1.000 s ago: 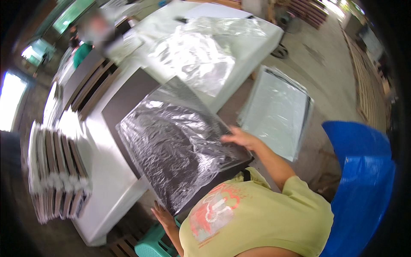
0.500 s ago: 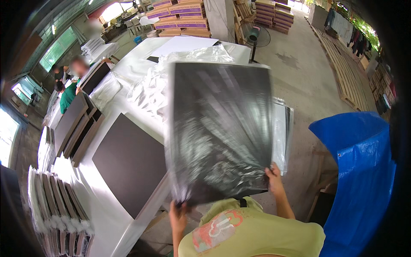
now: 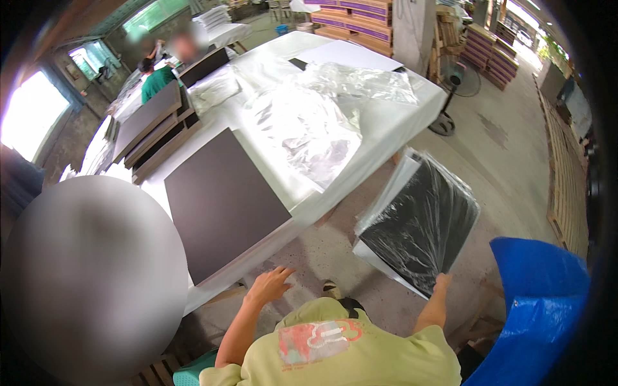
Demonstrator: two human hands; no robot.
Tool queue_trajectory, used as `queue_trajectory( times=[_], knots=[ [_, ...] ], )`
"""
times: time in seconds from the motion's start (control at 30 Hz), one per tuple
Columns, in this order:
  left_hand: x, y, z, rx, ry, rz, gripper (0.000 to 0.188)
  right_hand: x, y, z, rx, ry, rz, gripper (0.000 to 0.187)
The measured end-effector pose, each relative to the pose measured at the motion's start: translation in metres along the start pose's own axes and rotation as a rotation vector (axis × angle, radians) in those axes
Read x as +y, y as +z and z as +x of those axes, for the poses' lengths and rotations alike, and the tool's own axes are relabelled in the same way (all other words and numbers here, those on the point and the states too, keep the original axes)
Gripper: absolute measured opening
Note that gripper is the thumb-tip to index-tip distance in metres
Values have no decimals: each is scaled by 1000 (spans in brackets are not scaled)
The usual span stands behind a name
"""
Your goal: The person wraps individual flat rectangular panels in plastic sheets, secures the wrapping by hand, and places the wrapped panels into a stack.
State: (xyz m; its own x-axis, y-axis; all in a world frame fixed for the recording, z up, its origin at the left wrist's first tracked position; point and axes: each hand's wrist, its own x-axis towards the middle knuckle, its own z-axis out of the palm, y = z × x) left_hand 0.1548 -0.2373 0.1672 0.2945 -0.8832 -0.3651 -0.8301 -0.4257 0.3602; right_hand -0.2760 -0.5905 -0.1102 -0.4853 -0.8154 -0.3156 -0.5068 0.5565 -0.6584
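A black board in clear plastic lies at a slant on a stack of wrapped sheets, right of the table. My right hand grips its near corner, where the plastic gathers in creases; part of the fingers is hidden. Off the table's near edge hangs my left hand, holding nothing, fingers loosely apart. Closest to it on the table is a large bare dark board. Beyond that spreads a pile of crumpled clear plastic.
The white-covered table also carries stacked dark boards at left. A blurred grey oval hides the lower left. A blue tarp stands at right, with a fan beyond the table. Two people are at the far left.
The wrapped board has gone from upright before me down onto the stack at right. My left hand has let go of it; my right still holds it. The view has shifted.
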Motion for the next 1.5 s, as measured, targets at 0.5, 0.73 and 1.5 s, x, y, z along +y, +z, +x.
queue_trajectory(
  times=[0.5, 0.73, 1.5],
  knots=[
    [-35, 46, -99, 179, -480, -412, 40, -383, 198, -288, -797, -1911, 153, 24],
    [-30, 79, -142, 230, -691, -384, 39, -423, 232, -292, -1055, -1477, 20, 14],
    [35, -183, -49, 1323, 261, -376, 103, -510, -61, -504, -617, -2764, 614, 29]
  ],
)
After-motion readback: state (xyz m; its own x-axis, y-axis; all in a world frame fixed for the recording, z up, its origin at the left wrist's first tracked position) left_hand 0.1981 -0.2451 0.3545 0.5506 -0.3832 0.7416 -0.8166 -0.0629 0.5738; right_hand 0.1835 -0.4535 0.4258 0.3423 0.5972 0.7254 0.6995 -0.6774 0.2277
